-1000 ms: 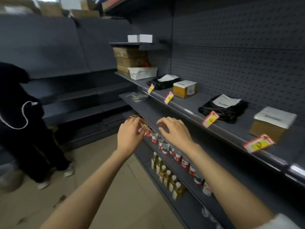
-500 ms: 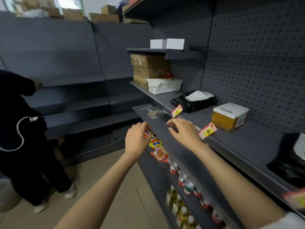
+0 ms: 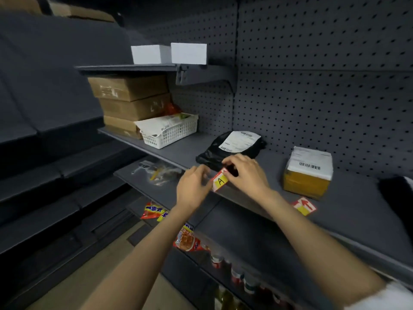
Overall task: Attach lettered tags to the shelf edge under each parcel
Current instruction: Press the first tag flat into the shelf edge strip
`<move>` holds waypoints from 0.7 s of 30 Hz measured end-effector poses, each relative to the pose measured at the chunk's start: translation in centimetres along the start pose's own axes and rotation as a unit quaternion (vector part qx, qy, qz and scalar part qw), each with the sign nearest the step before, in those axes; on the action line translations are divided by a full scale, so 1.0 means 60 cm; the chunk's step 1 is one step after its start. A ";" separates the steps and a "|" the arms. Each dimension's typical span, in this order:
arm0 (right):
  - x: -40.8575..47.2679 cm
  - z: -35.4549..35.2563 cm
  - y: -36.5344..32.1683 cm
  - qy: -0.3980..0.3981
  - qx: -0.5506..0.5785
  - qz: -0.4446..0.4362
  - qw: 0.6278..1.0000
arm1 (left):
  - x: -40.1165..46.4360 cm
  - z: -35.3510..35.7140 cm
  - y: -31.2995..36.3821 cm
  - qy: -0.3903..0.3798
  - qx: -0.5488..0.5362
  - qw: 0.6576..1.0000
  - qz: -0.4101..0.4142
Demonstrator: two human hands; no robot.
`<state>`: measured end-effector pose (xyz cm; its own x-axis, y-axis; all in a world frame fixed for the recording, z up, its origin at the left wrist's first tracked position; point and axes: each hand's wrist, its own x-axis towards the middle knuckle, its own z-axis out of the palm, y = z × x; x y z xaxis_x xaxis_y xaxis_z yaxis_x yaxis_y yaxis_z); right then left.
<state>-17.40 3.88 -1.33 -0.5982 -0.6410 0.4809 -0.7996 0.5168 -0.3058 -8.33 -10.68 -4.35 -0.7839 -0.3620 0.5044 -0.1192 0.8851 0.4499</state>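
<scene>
1. Tag "A" (image 3: 220,181) sits at the front edge of the middle shelf (image 3: 348,211), directly below the black mailer bag (image 3: 230,151). Both hands are on it.
2. Right hand (image 3: 247,173): fingers curled over the tag's top right corner, pinching it. Left hand (image 3: 193,186): fingertips at the tag's left edge, partly closed; I can't tell whether it truly grips or only steadies.
3. Handling, my read: a thin card or plastic slip, very light, semi-stiff, likely to bend or crease if squeezed mid-face. I'd hold it by the top corners and press along the edge strip, not on the letter.
4. I can't see whether it's clipped in or just resting against the edge; the tag is tilted, so I'd call it not yet seated.
5. A second tag (image 3: 304,205) is already on the same edge under the yellow box (image 3: 307,173), well apart to the right.
6. Nearby: white basket (image 3: 172,133) and stacked cardboard boxes (image 3: 131,101) further left on the same shelf, clear of the work.
7. The mailer bag lies just behind the right hand; knuckles could nudge it. A clear packet (image 3: 159,173) and snack packs (image 3: 154,211) on the lower shelves aren't in the way.
</scene>
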 end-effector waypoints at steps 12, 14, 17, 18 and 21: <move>0.008 0.033 -0.048 0.048 0.027 0.151 0.987 | 0.077 0.024 -0.068 -0.135 -0.111 0.976 0.132; 0.006 0.040 -0.058 0.066 0.036 0.171 0.982 | 0.084 0.021 -0.076 -0.149 -0.115 0.971 0.148; 0.011 0.055 -0.073 0.080 0.048 0.194 0.977 | 0.097 0.011 -0.090 -0.167 -0.097 0.966 0.174; 0.012 0.060 -0.077 0.080 0.048 0.199 0.975 | 0.102 0.008 -0.095 -0.165 -0.086 0.965 0.188; 0.008 0.076 -0.084 0.073 -0.006 0.208 0.975 | 0.112 0.003 -0.110 -0.135 -0.037 0.958 0.249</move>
<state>-13.89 -1.63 -3.27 -0.8561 -0.2875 0.4295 -0.4883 0.7222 -0.4898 -12.92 -18.92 -4.04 -0.8625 0.1985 0.4656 0.3474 0.9012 0.2593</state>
